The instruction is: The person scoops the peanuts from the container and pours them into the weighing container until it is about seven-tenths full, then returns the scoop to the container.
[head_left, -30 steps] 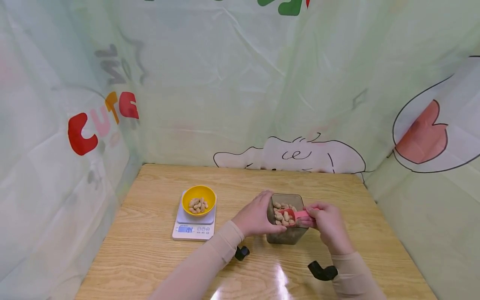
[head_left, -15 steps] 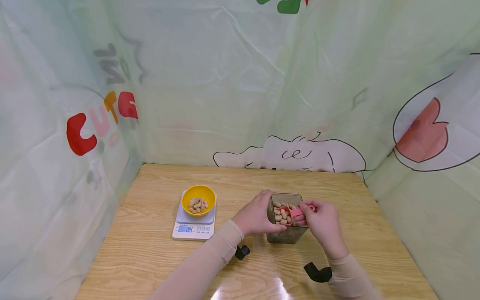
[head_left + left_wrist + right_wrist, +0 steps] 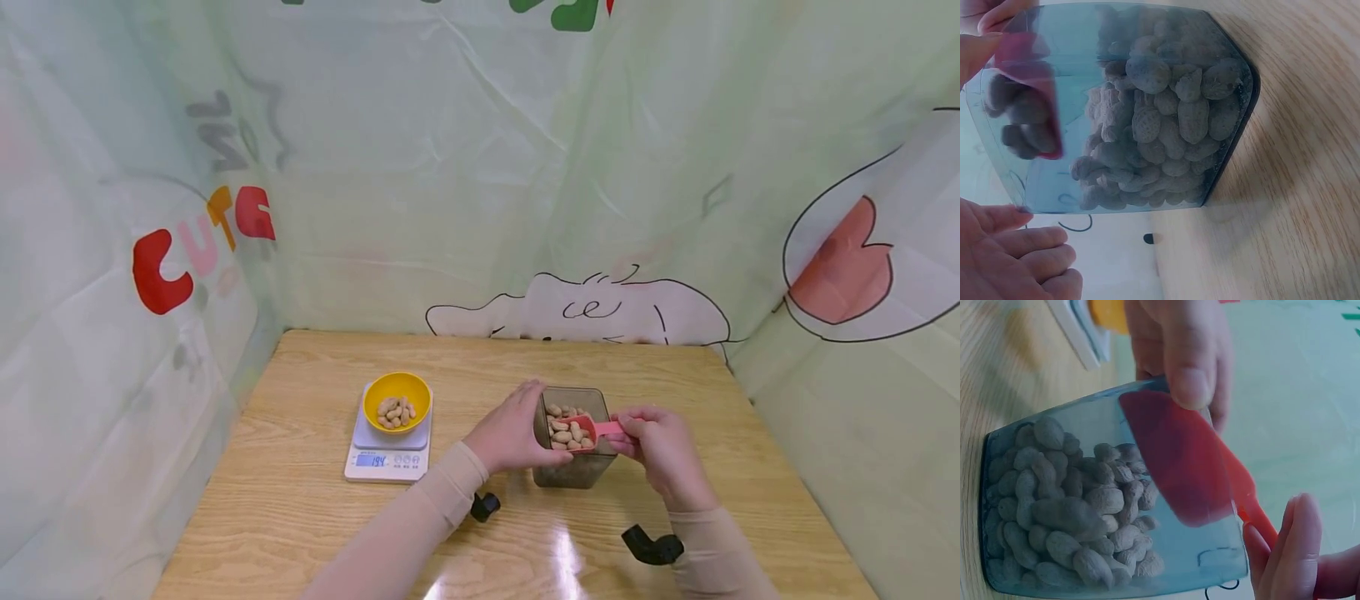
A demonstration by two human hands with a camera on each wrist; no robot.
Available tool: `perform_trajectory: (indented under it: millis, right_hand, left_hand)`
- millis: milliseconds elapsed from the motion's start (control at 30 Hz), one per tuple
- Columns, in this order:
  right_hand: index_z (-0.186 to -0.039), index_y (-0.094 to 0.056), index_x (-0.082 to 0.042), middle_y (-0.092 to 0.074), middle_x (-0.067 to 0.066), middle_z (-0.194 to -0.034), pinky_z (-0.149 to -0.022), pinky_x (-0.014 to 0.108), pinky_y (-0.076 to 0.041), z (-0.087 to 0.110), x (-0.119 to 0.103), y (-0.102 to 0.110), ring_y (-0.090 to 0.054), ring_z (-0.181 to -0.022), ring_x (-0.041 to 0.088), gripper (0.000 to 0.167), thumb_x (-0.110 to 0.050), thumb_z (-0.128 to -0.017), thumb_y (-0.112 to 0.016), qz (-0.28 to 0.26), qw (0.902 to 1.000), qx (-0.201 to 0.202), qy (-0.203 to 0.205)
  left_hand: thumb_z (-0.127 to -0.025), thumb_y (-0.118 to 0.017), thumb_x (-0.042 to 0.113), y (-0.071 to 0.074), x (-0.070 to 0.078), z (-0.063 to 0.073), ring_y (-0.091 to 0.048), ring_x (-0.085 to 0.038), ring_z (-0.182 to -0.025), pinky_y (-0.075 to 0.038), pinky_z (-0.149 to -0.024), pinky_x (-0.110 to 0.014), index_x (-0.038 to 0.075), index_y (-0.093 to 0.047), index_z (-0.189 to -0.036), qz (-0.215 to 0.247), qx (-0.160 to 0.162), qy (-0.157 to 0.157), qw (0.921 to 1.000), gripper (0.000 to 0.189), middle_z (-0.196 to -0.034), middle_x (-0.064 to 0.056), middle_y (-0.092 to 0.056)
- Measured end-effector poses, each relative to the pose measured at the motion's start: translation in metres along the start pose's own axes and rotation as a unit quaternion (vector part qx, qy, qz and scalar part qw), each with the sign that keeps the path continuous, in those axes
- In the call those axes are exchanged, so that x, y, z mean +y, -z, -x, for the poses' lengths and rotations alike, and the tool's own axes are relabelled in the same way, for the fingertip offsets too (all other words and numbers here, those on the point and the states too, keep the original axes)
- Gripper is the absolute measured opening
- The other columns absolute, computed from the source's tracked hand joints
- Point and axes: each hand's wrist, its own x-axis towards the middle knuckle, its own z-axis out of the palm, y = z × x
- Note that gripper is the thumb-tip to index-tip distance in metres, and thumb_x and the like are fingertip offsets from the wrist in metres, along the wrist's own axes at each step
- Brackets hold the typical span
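A translucent dark plastic container (image 3: pixel 570 477) stands on the table, partly filled with peanuts in the shell (image 3: pixel 1160 125). My left hand (image 3: pixel 513 433) holds it at the near-left rim, the thumb along the near side and the fingers along the left wall. My right hand (image 3: pixel 660 450) pinches the handle of a pink-red scoop (image 3: pixel 1179 459) over the container's right rim. Several peanuts lie in the scoop's bowl, which is inside the container, above the heap as seen in the left wrist view.
To the left, a white digital scale (image 3: pixel 386 471) bears a yellow bowl (image 3: pixel 397 383) with several peanuts; its display reads about 194. Printed curtains (image 3: pixel 450 208) enclose the wooden table (image 3: pixel 300 517) at the back and sides. Black camera mounts (image 3: pixel 652 546) stick out from the wrists.
My right hand first shifted left with the scoop tipped into the peanuts, then drew back right; the scoop's bowl now sits more level with peanuts in it. The left hand has stayed put.
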Motion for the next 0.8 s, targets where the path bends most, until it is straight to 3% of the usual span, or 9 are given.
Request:
perform_trajectory:
  millis: [100, 200, 367, 800]
  right_hand:
    - [-0.130, -0.059, 0.017, -0.072, -0.001, -0.085, -0.075, 0.019, -0.065, 0.000, 0.001, 0.007, -0.074, -0.073, 0.003, 0.030, -0.004, -0.112, -0.049, -0.040, 0.9990, -0.010, -0.016]
    - [-0.113, -0.071, 0.005, -0.072, -0.001, -0.085, -0.076, 0.019, -0.065, -0.001, 0.003, 0.011, -0.073, -0.073, 0.004, 0.022, -0.003, -0.111, -0.050, -0.080, 0.9963, -0.010, -0.029]
    - [-0.091, -0.077, -0.014, -0.074, -0.001, -0.087, -0.077, 0.018, -0.065, -0.004, 0.008, 0.016, -0.072, -0.074, 0.004, 0.037, -0.002, -0.111, -0.049, -0.128, 0.9907, -0.013, -0.044]
    - [-0.085, -0.078, -0.020, -0.077, -0.004, -0.088, -0.079, 0.016, -0.064, -0.013, 0.013, 0.030, -0.072, -0.074, 0.002, 0.044, -0.004, -0.112, -0.047, -0.183, 0.9797, -0.009, -0.081]
  left_hand:
    - [-0.080, -0.084, 0.070, 0.001, 0.001, 0.001, -0.033, -0.024, -0.165, -0.039, -0.130, -0.043, 0.017, -0.030, -0.169, -0.001, -0.002, 0.004, 1.0000, 0.118, -0.179, -0.007, -0.029]
    - [-0.081, -0.084, 0.070, 0.002, 0.002, 0.002, -0.032, -0.023, -0.165, -0.038, -0.131, -0.043, 0.017, -0.030, -0.170, -0.002, -0.004, 0.005, 1.0000, 0.117, -0.180, -0.005, -0.028]
    - [-0.082, -0.083, 0.070, 0.002, 0.003, 0.002, -0.031, -0.023, -0.166, -0.038, -0.132, -0.042, 0.015, -0.029, -0.170, -0.002, -0.002, 0.003, 1.0000, 0.116, -0.179, -0.006, -0.028]
    - [-0.082, -0.082, 0.072, 0.002, 0.002, 0.003, -0.030, -0.024, -0.166, -0.037, -0.132, -0.042, 0.015, -0.027, -0.171, -0.008, -0.007, 0.003, 0.9999, 0.118, -0.180, -0.007, -0.027]
